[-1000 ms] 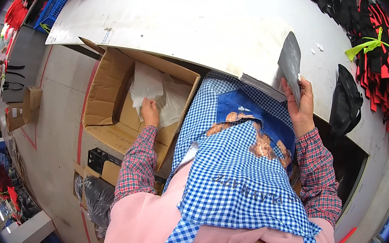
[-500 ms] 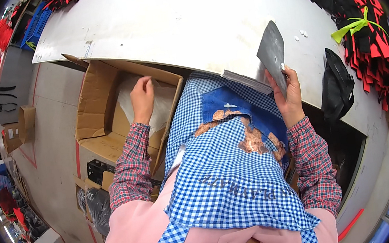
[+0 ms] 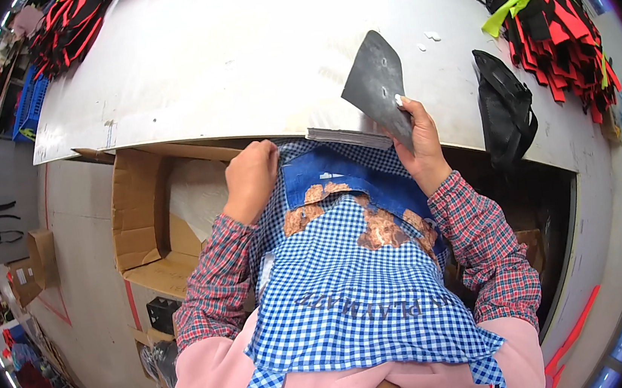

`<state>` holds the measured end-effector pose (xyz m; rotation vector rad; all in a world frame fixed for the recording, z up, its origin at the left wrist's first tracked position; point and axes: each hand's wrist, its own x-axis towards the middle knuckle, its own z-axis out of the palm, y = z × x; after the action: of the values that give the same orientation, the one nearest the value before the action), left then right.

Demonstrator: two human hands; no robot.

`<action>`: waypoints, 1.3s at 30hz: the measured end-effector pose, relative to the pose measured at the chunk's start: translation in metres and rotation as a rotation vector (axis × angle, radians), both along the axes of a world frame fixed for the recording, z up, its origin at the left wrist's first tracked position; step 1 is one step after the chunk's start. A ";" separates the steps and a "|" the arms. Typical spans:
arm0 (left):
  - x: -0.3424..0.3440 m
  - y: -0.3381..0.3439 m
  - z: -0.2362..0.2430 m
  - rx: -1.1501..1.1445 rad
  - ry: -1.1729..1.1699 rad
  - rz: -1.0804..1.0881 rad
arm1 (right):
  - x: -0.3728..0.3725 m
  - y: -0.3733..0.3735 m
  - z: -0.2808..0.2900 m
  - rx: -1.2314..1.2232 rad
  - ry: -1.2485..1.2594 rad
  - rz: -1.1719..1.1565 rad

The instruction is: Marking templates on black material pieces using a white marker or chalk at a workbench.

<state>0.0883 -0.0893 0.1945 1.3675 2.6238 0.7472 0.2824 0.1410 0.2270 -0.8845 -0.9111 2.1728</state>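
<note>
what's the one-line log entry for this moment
left hand: empty, at table edge | right hand: holds dark cut piece

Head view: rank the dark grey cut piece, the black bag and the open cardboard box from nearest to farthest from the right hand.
1. Dark grey cut piece: held in the right hand, over the table edge.
2. Black bag: on the table, just to that hand's right.
3. Open cardboard box: on the floor to the left, beyond the left hand.

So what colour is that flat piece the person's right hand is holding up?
Dark grey, almost black: the flat piece in the right hand, seen in the head view.
</note>
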 end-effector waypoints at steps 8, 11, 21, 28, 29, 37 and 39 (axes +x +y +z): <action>0.009 0.072 0.025 0.503 -0.124 -0.307 | 0.000 -0.002 0.007 0.006 -0.034 0.019; 0.006 0.081 0.007 0.344 -0.028 -0.410 | 0.001 0.000 0.005 0.032 -0.013 0.018; -0.005 0.078 0.016 0.360 -0.549 -0.312 | -0.011 0.027 0.011 0.421 -0.086 0.079; 0.006 0.083 0.028 0.508 -0.471 -0.258 | -0.027 0.046 0.006 0.742 -0.275 0.241; 0.009 0.085 0.025 0.508 -0.472 -0.259 | -0.029 0.048 0.006 0.797 -0.328 0.288; 0.015 0.084 0.002 0.183 0.060 -0.420 | -0.022 0.051 0.004 0.895 -0.594 0.292; 0.013 0.083 0.001 0.192 0.061 -0.422 | -0.016 0.050 0.002 0.935 -0.662 0.243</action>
<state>0.1015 -0.0062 0.1960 1.9361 2.2247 0.9168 0.2665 0.1910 0.2287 -1.0056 -2.1898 1.2939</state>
